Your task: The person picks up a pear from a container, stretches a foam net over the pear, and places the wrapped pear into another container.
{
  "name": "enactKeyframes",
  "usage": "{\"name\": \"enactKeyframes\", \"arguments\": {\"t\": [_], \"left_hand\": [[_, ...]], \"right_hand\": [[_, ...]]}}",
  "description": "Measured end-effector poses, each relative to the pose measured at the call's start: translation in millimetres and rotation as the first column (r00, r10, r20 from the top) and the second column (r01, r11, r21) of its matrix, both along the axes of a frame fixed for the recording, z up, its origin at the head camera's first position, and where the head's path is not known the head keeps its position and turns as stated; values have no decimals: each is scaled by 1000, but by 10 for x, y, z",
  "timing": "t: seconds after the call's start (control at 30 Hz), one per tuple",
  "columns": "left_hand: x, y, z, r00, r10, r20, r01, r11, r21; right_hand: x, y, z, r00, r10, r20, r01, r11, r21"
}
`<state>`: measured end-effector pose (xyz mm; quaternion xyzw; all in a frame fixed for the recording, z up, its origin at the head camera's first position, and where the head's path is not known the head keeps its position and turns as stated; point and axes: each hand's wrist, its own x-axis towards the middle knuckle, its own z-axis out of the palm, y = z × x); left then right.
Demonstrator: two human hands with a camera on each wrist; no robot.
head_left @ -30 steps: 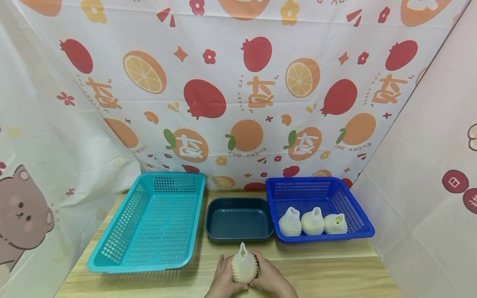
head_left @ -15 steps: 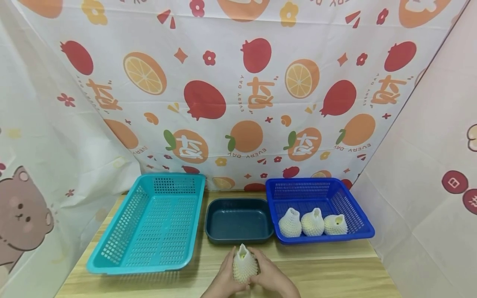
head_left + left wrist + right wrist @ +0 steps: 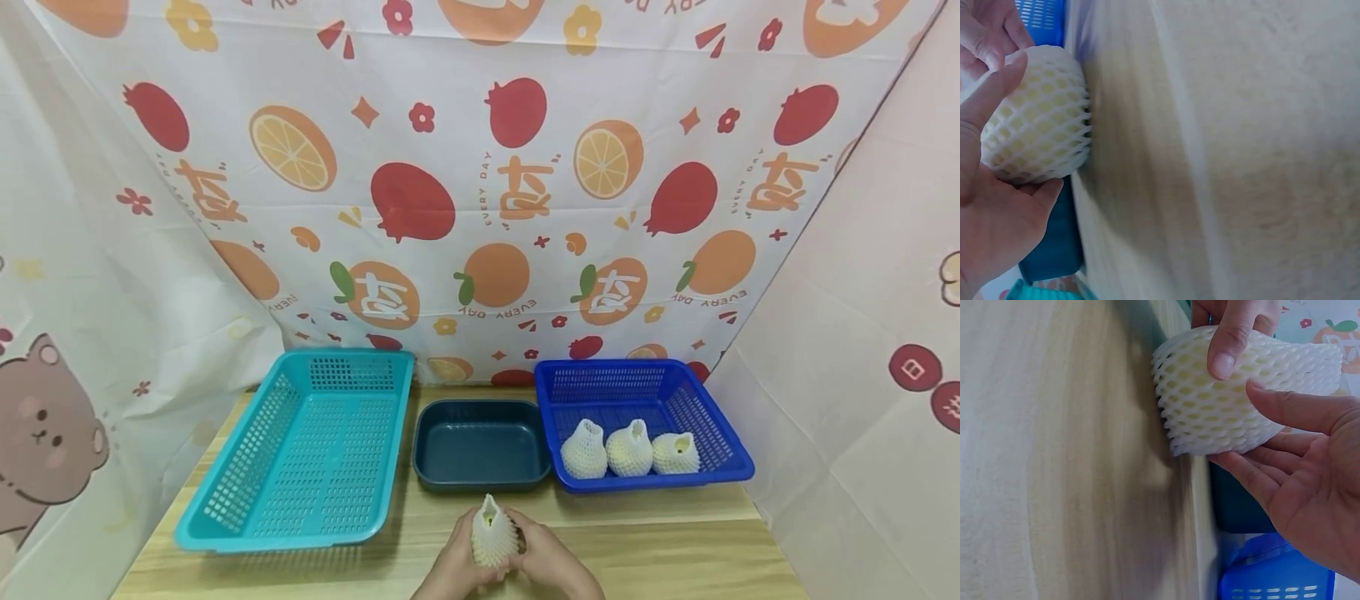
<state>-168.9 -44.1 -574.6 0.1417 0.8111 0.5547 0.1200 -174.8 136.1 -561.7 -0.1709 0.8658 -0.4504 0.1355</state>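
A pale yellow fruit in a white foam net (image 3: pixel 494 542) is held between both hands, in front of the dark teal tray. Its foam sleeve points upward, with an opening at the top. My left hand (image 3: pixel 457 560) grips it from the left, thumb on the near side. From the other side my right hand (image 3: pixel 551 557) holds it with thumb and fingers curled round. In the right wrist view, both thumbs press on the netting (image 3: pixel 1210 394), and the right fingers (image 3: pixel 1254 478) lie along its lower side. The left wrist view shows the netted fruit (image 3: pixel 1044 119) close to the wooden table.
A turquoise basket (image 3: pixel 386 500) stands at the left, with nothing in it. The dark teal tray (image 3: pixel 480 485) sits in the middle. Three netted fruits (image 3: pixel 630 450) lie in the blue basket (image 3: pixel 720 417) at the right. A printed cloth (image 3: pixel 450 208) hangs behind.
Both hands keep hold of the netted fruit, which has shifted slightly to the right. The left fingers have moved a little on it. Baskets and tray stay where they were.
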Motion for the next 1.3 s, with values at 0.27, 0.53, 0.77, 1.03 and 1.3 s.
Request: {"name": "enactKeyframes", "arguments": {"t": [0.27, 0.53, 0.77, 1.03, 1.3], "left_hand": [[17, -20, -120, 999, 9, 37, -12, 996, 89], [7, -26, -153, 999, 30, 21, -31, 998, 60], [-33, -24, -28, 998, 58, -19, -57, 998, 19], [-110, -15, 288, 993, 91, -71, -88, 995, 41], [-119, -17, 684, 987, 109, -117, -103, 993, 56]], "right_hand": [[-10, 10, -79, 997, -1, 79, 6, 999, -54], [-38, 11, -107, 993, -18, 117, 23, 999, -45], [-23, 39, -81, 992, -2, 128, 32, 972, -233], [-26, 78, 257, 996, 26, 85, 13, 904, -428], [-1, 122, 569, 999, -8, 46, 31, 856, -516]]}}
